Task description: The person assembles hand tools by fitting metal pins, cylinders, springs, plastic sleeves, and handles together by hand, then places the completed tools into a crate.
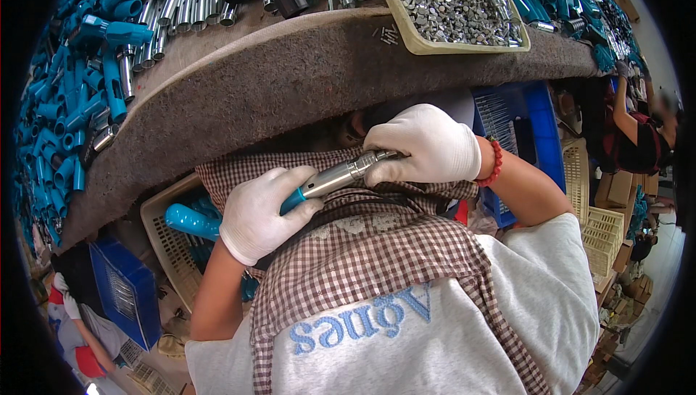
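Both my hands wear white gloves and hold one tool with a chrome tube (332, 179) and a teal section (293, 201), tilted up to the right above my lap. My left hand (262, 214) wraps the teal section, its thumb along the tube. My right hand (424, 145) closes around the narrower ridged metal end; its fingers cover the tip. Past my left wrist a rounded teal grip (190, 221) sticks out; my left hand hides whether it joins the tool.
A carpeted bench edge (290, 76) curves ahead. On it lie teal handles (54, 134), chrome tubes (188, 7) and a cream tray (417, 46) of small metal pieces. A cream basket (156, 225) and blue crates (123, 286) stand below. Other people work at far left and right.
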Motion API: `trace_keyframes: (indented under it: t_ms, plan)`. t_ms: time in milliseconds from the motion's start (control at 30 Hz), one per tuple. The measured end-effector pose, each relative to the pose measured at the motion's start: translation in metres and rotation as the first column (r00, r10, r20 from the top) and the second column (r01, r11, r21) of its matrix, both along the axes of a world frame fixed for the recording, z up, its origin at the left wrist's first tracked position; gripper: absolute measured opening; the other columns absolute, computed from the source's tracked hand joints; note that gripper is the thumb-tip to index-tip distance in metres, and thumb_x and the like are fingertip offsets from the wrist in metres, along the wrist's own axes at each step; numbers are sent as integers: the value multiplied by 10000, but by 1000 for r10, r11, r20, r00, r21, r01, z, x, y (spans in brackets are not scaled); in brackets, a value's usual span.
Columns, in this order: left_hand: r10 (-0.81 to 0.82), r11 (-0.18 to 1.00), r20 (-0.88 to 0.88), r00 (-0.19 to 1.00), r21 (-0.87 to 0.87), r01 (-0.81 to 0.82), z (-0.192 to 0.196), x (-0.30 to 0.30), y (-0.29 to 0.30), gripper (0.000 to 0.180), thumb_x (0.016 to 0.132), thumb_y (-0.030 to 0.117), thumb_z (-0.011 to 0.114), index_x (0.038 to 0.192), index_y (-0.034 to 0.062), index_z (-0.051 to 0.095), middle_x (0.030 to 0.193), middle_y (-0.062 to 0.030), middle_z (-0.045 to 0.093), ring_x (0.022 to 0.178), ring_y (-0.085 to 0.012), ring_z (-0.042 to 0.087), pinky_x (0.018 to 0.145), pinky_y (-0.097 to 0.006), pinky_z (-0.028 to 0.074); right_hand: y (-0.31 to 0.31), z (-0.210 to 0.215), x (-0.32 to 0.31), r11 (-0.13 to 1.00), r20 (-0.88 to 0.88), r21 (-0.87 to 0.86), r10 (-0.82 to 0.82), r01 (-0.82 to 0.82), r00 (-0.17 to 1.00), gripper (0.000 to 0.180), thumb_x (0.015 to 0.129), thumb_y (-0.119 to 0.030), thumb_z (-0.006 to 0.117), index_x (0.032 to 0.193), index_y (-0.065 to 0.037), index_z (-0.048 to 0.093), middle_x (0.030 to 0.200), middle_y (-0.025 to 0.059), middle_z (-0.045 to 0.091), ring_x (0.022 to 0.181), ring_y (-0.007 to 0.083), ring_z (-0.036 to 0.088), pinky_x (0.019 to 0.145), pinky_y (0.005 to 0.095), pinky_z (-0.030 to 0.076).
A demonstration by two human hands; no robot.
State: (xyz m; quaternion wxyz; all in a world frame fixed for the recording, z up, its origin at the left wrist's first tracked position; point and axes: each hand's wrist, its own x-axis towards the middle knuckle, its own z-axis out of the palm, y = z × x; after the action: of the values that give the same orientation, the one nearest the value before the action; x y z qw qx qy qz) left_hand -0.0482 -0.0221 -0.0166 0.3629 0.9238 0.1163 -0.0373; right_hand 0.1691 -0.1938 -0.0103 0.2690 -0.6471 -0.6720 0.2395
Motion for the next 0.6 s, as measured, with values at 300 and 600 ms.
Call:
trace_keyframes:
  t_ms: [300, 600]
  plan:
    - [-9, 954, 180, 984, 296, -45, -7, -3, -5, 360, 740, 247, 728, 1074, 139, 646, 812, -74, 625, 692, -280, 635, 603, -377, 494, 4, 8, -9, 954, -293, -266, -214, 136, 932, 376, 858, -376, 686, 921, -5, 691, 688, 163, 647, 616, 296, 651, 576, 360, 515]
    - [-24, 1000, 71, 997, -3, 24, -7, -8, 10, 377, 837, 364, 657, 1094, 87, 647, 834, -109, 673, 727, -274, 670, 655, -351, 536, 13, 1, -10, 967, 213, 207, 103, -148, 972, 295, 787, -204, 713, 1023, -53, 620, 807, 85, 670, 727, 266, 653, 692, 360, 514]
